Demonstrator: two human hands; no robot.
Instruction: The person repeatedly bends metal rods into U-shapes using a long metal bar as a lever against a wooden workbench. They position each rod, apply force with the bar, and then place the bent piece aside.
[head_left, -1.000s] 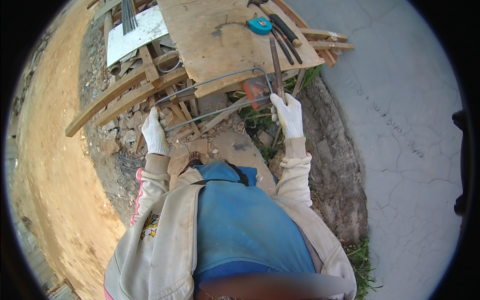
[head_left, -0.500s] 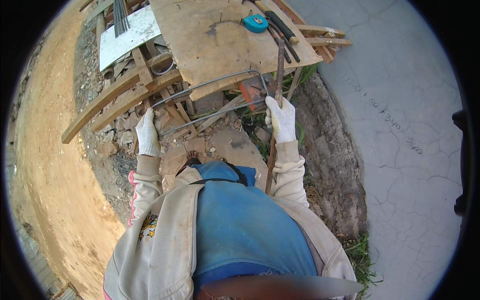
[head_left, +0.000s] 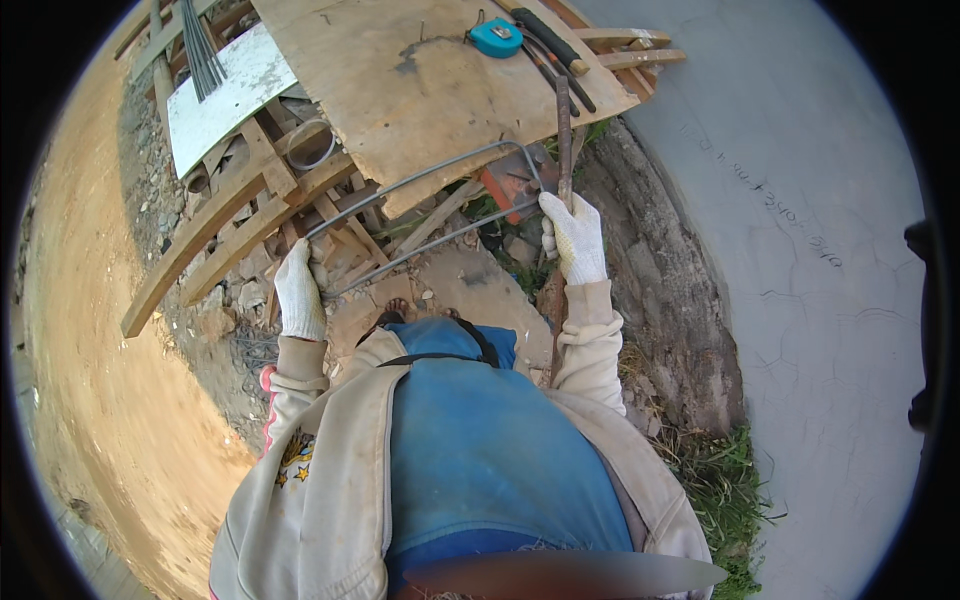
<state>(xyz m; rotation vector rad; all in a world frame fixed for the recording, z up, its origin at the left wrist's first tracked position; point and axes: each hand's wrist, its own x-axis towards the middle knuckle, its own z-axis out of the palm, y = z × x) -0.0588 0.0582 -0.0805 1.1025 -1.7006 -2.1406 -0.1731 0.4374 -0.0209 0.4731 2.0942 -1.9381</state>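
A thin grey steel rod (head_left: 425, 171), bent into a long rectangular stirrup, spans the space between my hands. My left hand (head_left: 299, 295), in a white knit glove, is closed on its left end. My right hand (head_left: 575, 237), gloved alike, is closed at its right end, near the bent corner. A rusty iron bar (head_left: 564, 140) passes upright at my right hand; whether the fingers also hold it cannot be made out. Beyond the stirrup is a worn plywood board (head_left: 440, 95). Just left of my right hand, low down, sits a worn orange-red object (head_left: 512, 187).
On the board lie a teal tape measure (head_left: 496, 38), a black-handled tool (head_left: 548, 40) and long-handled pliers (head_left: 560, 78). Left are straight steel rods (head_left: 202, 55) on a white panel (head_left: 235, 95), and curved timbers (head_left: 215, 235). Rubble covers the ground; a grey concrete slab (head_left: 800, 330) lies right.
The view has turned slightly, so the board and timbers sit further left in the picture. Both hands keep their hold on the stirrup, which has barely moved.
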